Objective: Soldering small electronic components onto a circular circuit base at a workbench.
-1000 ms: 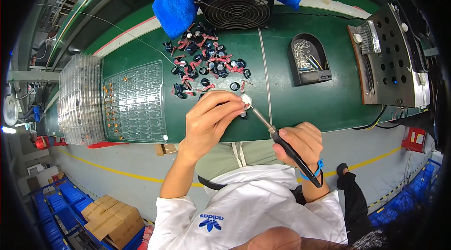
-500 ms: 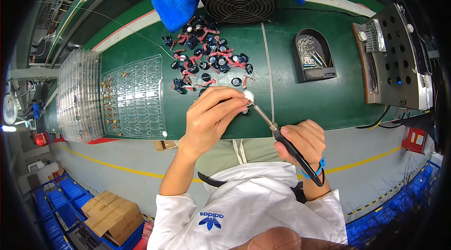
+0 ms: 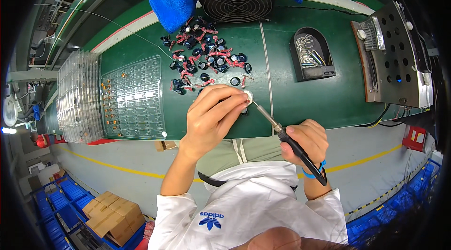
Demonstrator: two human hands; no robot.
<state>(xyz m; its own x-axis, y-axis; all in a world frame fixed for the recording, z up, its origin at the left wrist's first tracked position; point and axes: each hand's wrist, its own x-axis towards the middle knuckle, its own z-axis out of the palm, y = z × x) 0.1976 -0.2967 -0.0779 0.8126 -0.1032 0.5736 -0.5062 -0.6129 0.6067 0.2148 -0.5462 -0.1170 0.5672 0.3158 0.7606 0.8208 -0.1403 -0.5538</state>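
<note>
Clear plastic forms a stack of trays at our far left, and beside it lies a single tray with small orange pieces along its left side. Next we see a pile of dark round parts with reddish leads, loose on the green bench. Our left hand pinches a small whitish disc between thumb and fingers, just above the bench's near side. At its lower right is the tip of the soldering iron; whether they touch, we cannot tell. Our right hand grips the iron's black handle. Beyond stands a black bin holding thin metal pieces.
</note>
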